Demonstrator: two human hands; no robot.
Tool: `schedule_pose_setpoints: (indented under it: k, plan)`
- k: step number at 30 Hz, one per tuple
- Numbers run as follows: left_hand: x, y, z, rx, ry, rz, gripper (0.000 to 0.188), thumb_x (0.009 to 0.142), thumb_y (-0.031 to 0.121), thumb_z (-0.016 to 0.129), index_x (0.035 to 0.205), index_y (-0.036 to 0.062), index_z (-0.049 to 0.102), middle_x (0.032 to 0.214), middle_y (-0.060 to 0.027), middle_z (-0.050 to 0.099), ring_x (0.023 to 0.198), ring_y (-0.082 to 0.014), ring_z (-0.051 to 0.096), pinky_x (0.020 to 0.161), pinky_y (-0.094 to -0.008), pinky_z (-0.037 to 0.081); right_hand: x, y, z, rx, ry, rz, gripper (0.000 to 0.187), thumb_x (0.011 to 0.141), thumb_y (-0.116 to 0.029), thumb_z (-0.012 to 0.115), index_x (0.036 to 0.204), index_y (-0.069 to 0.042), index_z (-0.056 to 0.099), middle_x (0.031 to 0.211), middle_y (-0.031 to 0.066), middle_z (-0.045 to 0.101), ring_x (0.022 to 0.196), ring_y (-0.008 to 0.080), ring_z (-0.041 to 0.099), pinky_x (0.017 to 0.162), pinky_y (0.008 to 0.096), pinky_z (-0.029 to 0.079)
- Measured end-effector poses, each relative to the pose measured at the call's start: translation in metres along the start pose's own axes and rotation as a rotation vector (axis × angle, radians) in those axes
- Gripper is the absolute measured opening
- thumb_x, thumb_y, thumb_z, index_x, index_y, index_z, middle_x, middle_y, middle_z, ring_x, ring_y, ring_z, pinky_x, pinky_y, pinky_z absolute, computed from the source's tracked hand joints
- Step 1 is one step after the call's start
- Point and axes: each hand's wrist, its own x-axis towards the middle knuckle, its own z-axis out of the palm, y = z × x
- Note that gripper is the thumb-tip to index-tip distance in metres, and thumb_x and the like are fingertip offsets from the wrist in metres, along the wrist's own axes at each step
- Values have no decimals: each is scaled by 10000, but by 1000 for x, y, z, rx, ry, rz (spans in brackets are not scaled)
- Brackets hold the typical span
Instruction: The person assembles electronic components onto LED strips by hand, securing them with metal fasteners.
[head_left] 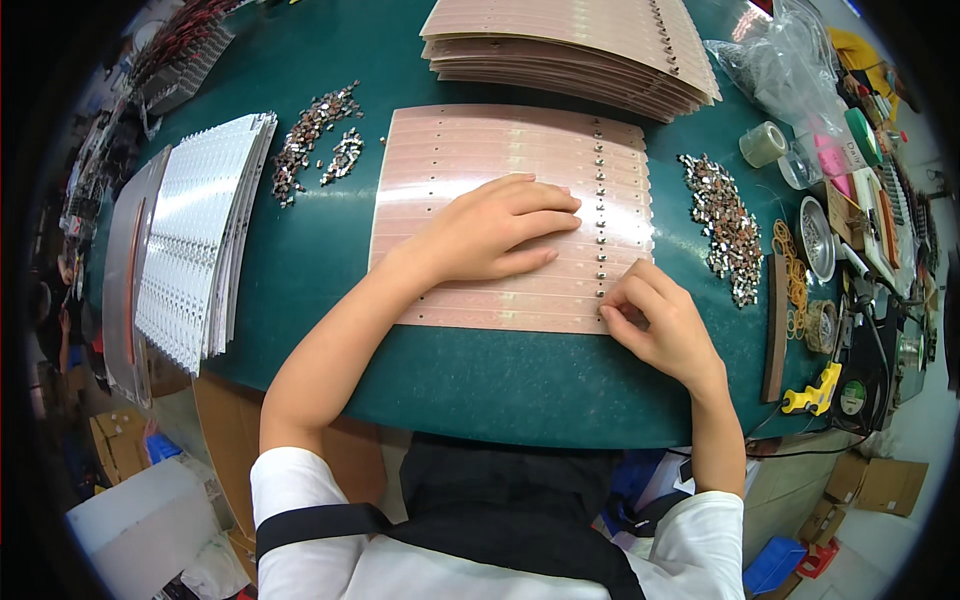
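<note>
A pinkish panel sheet (480, 160), ruled into long crosswise strips, lies flat on the green table in front of me. My left hand (505, 230) rests palm down on its middle, fingers stretched out. Down the right part of the sheet runs a column of small shiny metal pieces (601, 220). At the lower end of that column my right hand (655, 318) is closed in a pinch, thumb and fingertips at the sheet's surface. Whatever is between those fingertips is too small to make out. A row of small dark holes (432, 180) marks the sheet's left side.
Loose metal pieces lie in a pile (725, 225) on the right and another (310, 135) at upper left. Behind stands a stack of similar sheets (570, 50). White perforated panels (200, 230) stand left. A tape roll (764, 145), rubber bands (790, 270) and yellow-handled tool (815, 392) sit right.
</note>
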Motion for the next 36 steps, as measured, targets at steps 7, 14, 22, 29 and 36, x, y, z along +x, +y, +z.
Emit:
schedule_pose_setpoints:
  k: [7, 14, 22, 29, 36]
  plan:
    - [0, 0, 1, 20, -1, 9, 385, 884, 195, 682, 1257, 113, 634, 1326, -82, 609, 1224, -303, 568, 1057, -451, 449, -1, 2, 2, 23, 24, 15, 122, 786, -5, 717, 827, -11, 603, 811, 104, 564, 714, 266, 634, 643, 369, 526]
    - [0, -1, 1, 19, -1, 14, 381, 887, 198, 681, 1255, 111, 637, 1330, -81, 609, 1226, -306, 567, 1064, -455, 444, 2, 0, -1, -196, -26, -190, 153, 773, -49, 722, 799, -35, 572, 804, 113, 547, 741, 319, 594, 676, 413, 499]
    - [-2, 3, -4, -2, -38, -36, 376, 902, 201, 670, 1266, 113, 637, 1342, -79, 606, 1245, -293, 559, 1096, -459, 419, 0, 16, -24, -128, 71, -78, 92, 831, -58, 720, 890, -38, 653, 841, 104, 578, 761, 297, 611, 690, 383, 502]
    - [4, 6, -4, -8, -49, -36, 377, 911, 203, 658, 1276, 115, 632, 1345, -86, 602, 1238, -308, 558, 1097, -457, 418, -12, 79, -56, -374, 446, 255, 105, 857, -59, 712, 944, -14, 677, 865, 106, 590, 774, 265, 620, 702, 357, 500]
    - [-2, 3, -5, 14, -35, -29, 371, 913, 207, 656, 1271, 113, 630, 1342, -83, 602, 1241, -304, 557, 1101, -460, 414, -6, 81, -43, -471, 432, 226, 89, 858, -35, 702, 929, -10, 655, 862, 105, 580, 753, 236, 617, 678, 341, 493]
